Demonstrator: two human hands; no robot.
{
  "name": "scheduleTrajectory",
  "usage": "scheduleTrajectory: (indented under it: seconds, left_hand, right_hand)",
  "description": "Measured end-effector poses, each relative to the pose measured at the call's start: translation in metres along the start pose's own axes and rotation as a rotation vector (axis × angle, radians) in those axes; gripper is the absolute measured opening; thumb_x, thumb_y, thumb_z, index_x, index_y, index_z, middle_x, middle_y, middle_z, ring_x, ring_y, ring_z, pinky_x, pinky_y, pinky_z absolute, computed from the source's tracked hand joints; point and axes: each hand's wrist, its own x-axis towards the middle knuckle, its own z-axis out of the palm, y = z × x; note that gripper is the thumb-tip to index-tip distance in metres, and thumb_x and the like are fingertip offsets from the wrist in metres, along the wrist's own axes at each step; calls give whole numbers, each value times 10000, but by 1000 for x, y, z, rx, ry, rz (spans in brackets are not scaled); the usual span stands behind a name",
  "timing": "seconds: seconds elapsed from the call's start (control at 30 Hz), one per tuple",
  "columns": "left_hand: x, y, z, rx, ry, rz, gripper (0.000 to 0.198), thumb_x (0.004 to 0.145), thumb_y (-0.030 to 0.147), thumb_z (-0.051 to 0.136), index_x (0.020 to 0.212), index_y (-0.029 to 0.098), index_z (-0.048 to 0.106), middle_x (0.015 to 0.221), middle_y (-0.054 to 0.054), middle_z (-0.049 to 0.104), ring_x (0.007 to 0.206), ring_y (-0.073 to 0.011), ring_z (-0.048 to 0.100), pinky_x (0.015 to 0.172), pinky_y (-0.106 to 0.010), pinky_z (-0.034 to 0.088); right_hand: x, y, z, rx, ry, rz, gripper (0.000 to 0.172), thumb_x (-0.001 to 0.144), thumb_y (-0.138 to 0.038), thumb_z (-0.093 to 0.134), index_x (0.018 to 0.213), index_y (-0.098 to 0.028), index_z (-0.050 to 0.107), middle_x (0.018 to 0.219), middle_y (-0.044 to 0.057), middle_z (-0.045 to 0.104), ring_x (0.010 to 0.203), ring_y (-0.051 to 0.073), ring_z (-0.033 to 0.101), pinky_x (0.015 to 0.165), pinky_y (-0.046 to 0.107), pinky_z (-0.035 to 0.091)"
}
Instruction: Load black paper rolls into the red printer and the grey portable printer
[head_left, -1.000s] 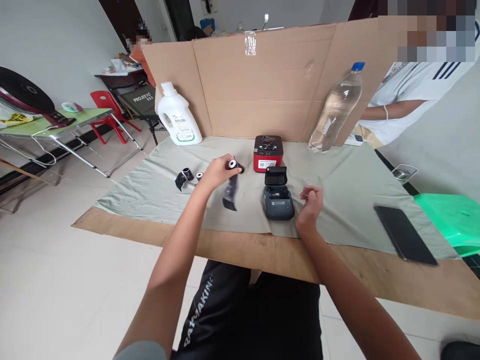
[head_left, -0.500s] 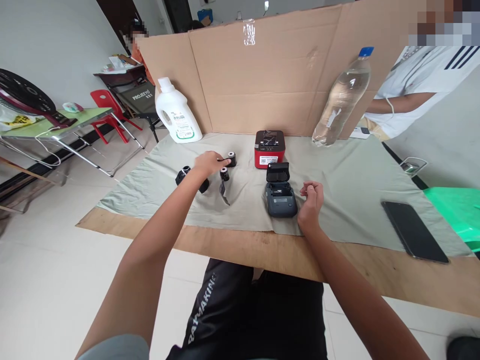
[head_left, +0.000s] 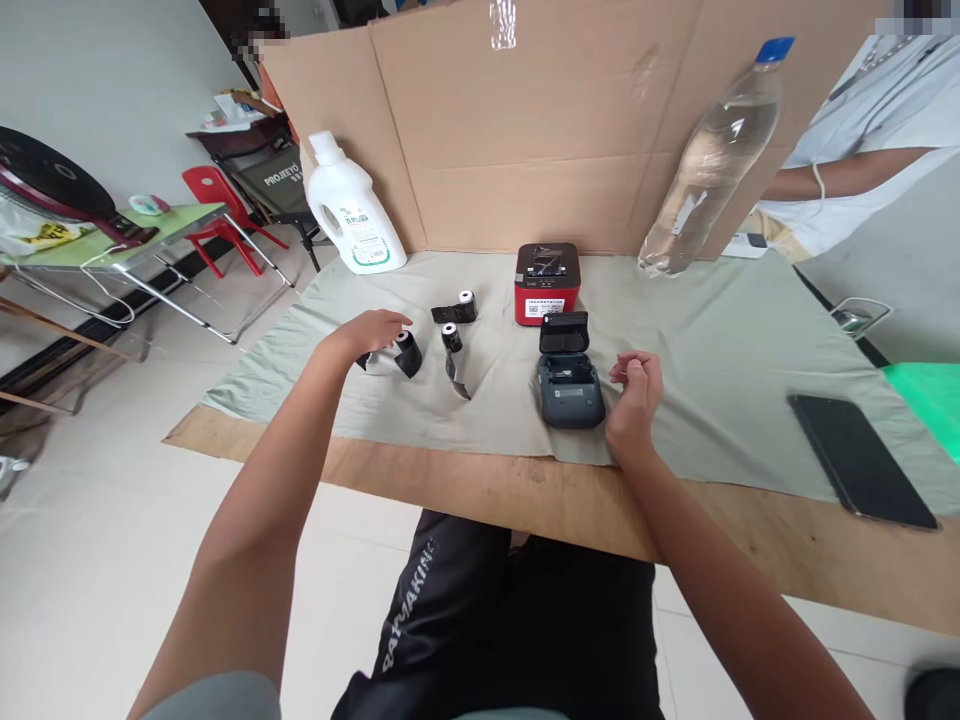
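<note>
"On the counter [head_left: 480, 488], where are the rolls [head_left: 409, 356]?"
"Left of the printer [head_left: 573, 404]; one is just beside the left hand [head_left: 367, 332]."
"Are that hand's fingers gripping it?"
"They're stretched out near it, but I can't tell whether they grip."
"And the right hand [head_left: 634, 402]?"
"Beside the printer, fingers half curled; whether around anything, I can't tell."

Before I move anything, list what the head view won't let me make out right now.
All in the head view:
Black piece at the left hand: mostly hidden by that hand; contact unclear.
Inside of the printer: too dark and small to tell what it holds.
Label on the red box: small print unreadable.
Green thing: cut off by the right edge.
Fan: cut off by the left edge.
</note>
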Motion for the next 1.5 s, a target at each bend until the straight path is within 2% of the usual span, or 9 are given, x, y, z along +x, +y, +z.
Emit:
scheduleTrajectory:
  seconds: [0.1,0.17,0.27,0.47,0.6,0.77,0.93,1.13,1.5]
  left_hand:
    - [-4,-17,16,-89,-59,40,653,744,321,653,1395,293,681,1194,-64,775,928,-272,753,755,-317,585]
    - [-3,-20,32,-193,54,86,708,769,365,686,1462,245,615,1311,-83,735,1095,-281,721,889,-321,581]
    - [-1,-14,62,-304,217,57,718,811,360,715,1495,216,550,1284,-85,743,1154,-241,698,1019,-311,534]
    - [-7,-1,97,-486,346,-141,501,864,283,734,1318,164,560,1222,-91,754,1121,-192,711,997,-286,543]
    - [-21,0,91,-504,386,-42,346,905,268,682,1227,160,614,1326,-71,722,1142,-179,699,1023,-281,543]
    - [-60,30,47,-343,532,266,499,912,246,539,1409,226,590,1387,-54,682,1286,-235,627,1103,-339,501]
    - [-98,105,22,-346,304,535,800,878,241,585,1618,211,282,1323,-94,711,1168,-248,660,950,-327,546]
    - [-88,174,58,-479,105,917,375,883,174,593,1253,212,634,1461,-122,582,1275,-265,622,916,-344,573]
    - [-43,190,130,-737,39,706,329,996,353,530,1246,200,680,1146,-63,752,994,-210,684,822,-307,534]
  right_hand:
    - [1,-2,-1,27,13,4,216,927,-415,471,910,-241,597,796,-16,534,773,171,526,779,347,422]
    - [2,-4,-1,38,12,7,215,924,-422,477,903,-242,593,787,-17,532,764,171,524,775,348,422]
    - [1,-4,-1,25,-4,12,228,921,-449,490,902,-244,590,784,-14,532,755,174,526,774,353,428]
    - [1,-3,-2,24,-11,34,234,934,-464,490,914,-248,578,782,-14,524,759,178,537,785,358,440]
    - [2,-4,-3,54,-20,38,206,934,-433,497,915,-246,580,776,-18,513,742,172,524,775,353,432]
    - [2,-8,-2,71,-33,40,177,929,-404,504,904,-244,578,788,-20,491,742,165,517,771,350,428]
    - [6,-8,-4,47,-16,39,186,918,-429,505,904,-250,555,790,-25,482,711,158,519,752,346,435]
    - [10,-10,-7,10,8,66,193,896,-440,514,920,-251,544,795,-28,501,690,157,519,721,342,434]
    - [5,-11,-3,-103,-117,78,203,823,-381,623,962,-241,578,797,-29,536,690,150,514,690,327,446]
